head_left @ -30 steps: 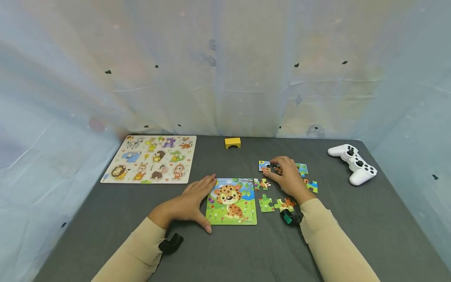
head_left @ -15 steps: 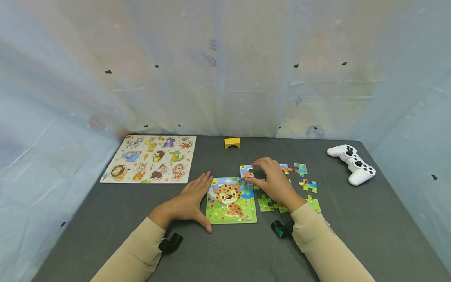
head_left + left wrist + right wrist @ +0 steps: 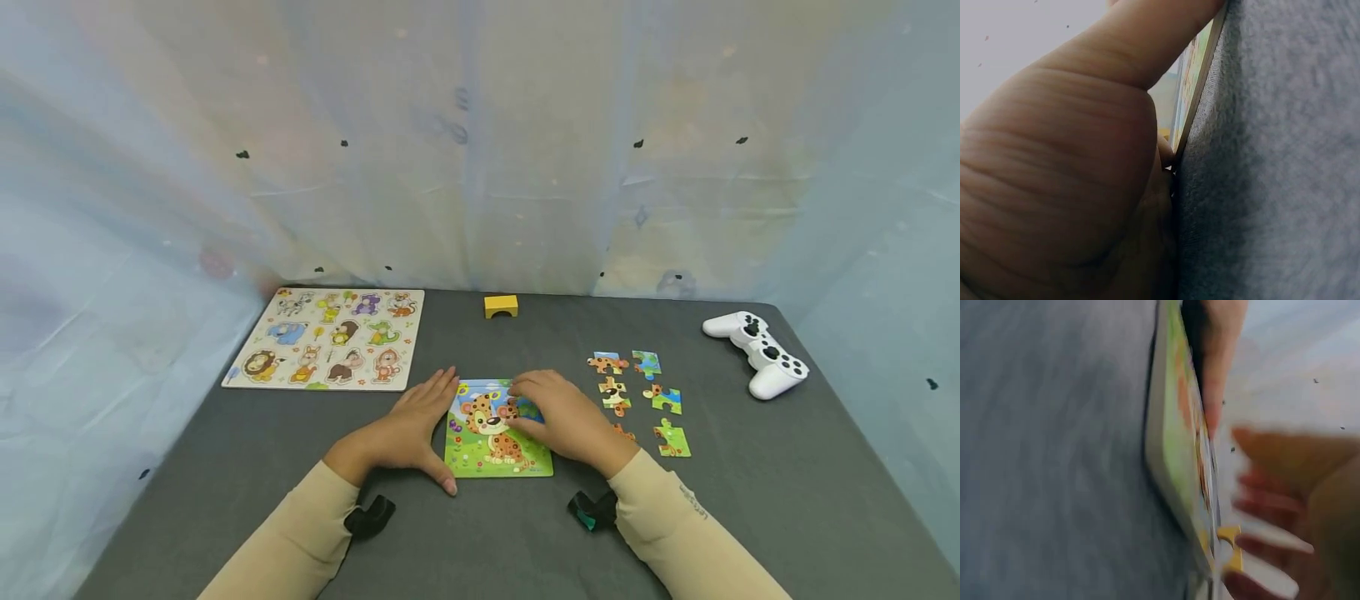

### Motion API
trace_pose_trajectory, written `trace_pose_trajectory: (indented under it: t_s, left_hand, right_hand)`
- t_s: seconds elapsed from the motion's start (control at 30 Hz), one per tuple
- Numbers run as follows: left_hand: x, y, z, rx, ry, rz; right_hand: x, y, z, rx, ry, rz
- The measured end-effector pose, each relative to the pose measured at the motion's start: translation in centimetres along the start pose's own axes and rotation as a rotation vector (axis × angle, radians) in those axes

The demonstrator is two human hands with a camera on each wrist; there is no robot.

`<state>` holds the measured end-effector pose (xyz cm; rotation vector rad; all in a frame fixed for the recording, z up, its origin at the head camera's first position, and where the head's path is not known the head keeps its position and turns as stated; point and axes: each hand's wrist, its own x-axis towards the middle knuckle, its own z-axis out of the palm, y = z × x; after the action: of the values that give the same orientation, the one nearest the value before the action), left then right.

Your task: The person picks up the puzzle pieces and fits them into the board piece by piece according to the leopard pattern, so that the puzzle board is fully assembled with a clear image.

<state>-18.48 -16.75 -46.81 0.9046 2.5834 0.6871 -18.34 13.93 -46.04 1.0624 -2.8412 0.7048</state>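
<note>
A square leopard puzzle board (image 3: 480, 458) lies in the middle of the table. My left hand (image 3: 408, 429) rests along its left edge, fingers stretched out, thumb at the near-left corner. In the left wrist view the thumb lies beside the board's edge (image 3: 1194, 106). A jigsaw piece (image 3: 474, 404) with a yellow flower and a leopard ear lies on the board's upper left. My right hand (image 3: 570, 421) hovers over the board's right side, thumb and fingers apart. In the right wrist view its blurred fingers show nothing between them.
Several loose jigsaw pieces (image 3: 663, 398) lie right of the board, some hidden by the right hand. An animal peg puzzle (image 3: 322, 340) lies back left, a yellow arch block (image 3: 501, 306) at the back middle, a white game controller (image 3: 757, 354) back right.
My right hand has carried the corner jigsaw piece left from the loose pieces, laid it on the board's upper left and let go. The left hand stays by the board.
</note>
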Motion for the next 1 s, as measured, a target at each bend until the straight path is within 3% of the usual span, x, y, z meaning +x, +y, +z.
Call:
trace_pose_trajectory:
  t_s: [0.13, 0.23, 0.4, 0.7, 1.0]
  left_hand:
    - [0.0, 0.0, 0.1, 0.006, 0.001, 0.003]
    - [-0.1, -0.2, 0.1, 0.014, 0.007, 0.002]
    - [-0.2, -0.3, 0.0, 0.02, 0.012, 0.016]
    - [-0.1, -0.2, 0.1, 0.031, 0.004, 0.016]
    - [0.1, -0.3, 0.3, 0.031, 0.0, 0.02]
  right_hand:
    - [-0.9, -0.6, -0.8, 0.026, -0.221, -0.021]
    - [-1.2, -1.3, -0.6, 0.003, -0.316, -0.003]
    - [-0.8, -2.4, 0.5, -0.025, -0.291, 0.009]
    - [0.6, -3.5, 1.9, 0.025, -0.261, -0.016]
    - [1.4, -3.9, 2.3, 0.006, -0.256, -0.014]
